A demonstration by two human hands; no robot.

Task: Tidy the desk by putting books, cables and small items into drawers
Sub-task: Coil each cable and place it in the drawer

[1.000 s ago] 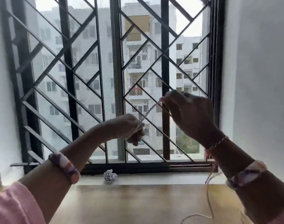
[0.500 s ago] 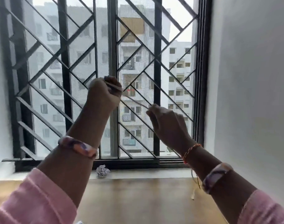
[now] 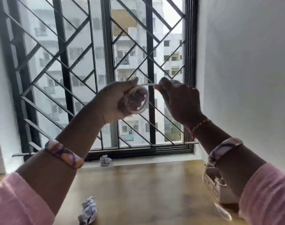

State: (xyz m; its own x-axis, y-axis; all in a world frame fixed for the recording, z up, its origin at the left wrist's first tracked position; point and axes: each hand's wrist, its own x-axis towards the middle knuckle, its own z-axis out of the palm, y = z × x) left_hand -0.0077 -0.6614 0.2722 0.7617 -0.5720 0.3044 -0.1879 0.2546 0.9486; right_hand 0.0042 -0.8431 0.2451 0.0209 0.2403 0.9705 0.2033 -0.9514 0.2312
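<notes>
Cable is now wound into several loops on the left hand, held up over the desk; half a second ago only a slack strand ran between the hands. Right hand pinches the last short tail, close beside the coil. Winding looks nearly finished; stowing in a drawer remains. Crumpled papers lie at the desk's near edge.

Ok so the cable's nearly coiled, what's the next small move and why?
Probably wrap the last stretch round once more. The left hand holds the coil, and the right hand pinches a short free end stretched taut between them.
</notes>
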